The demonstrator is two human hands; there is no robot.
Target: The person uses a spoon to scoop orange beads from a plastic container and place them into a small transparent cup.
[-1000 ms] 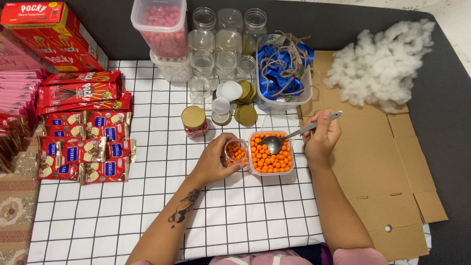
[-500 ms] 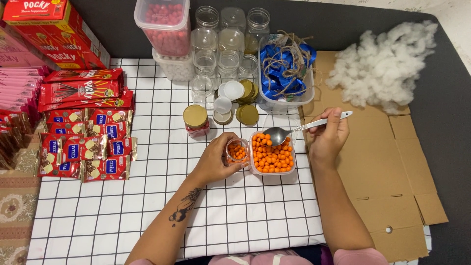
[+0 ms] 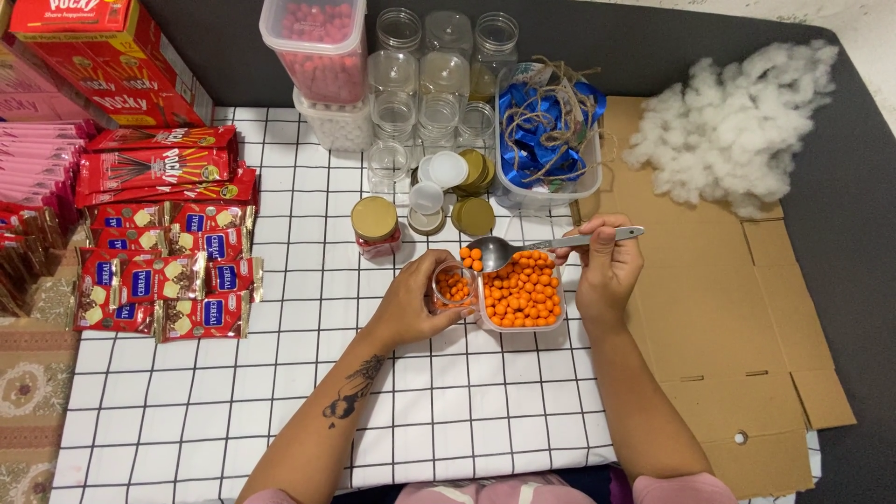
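2 hands: left hand (image 3: 411,303) fingers grip small jar (image 3: 455,285); right hand (image 3: 609,266) fingers pinch spoon (image 3: 523,246) w/ 3 orange candies (image 3: 472,257).

1. I sit at a dark surface (image 3: 233,56) under even light.
2. A white gridded cloth (image 3: 280,373) covers the middle.
3. Flat cardboard (image 3: 747,308) lies to my right.
4. A patterned mat (image 3: 33,392) edges my left.
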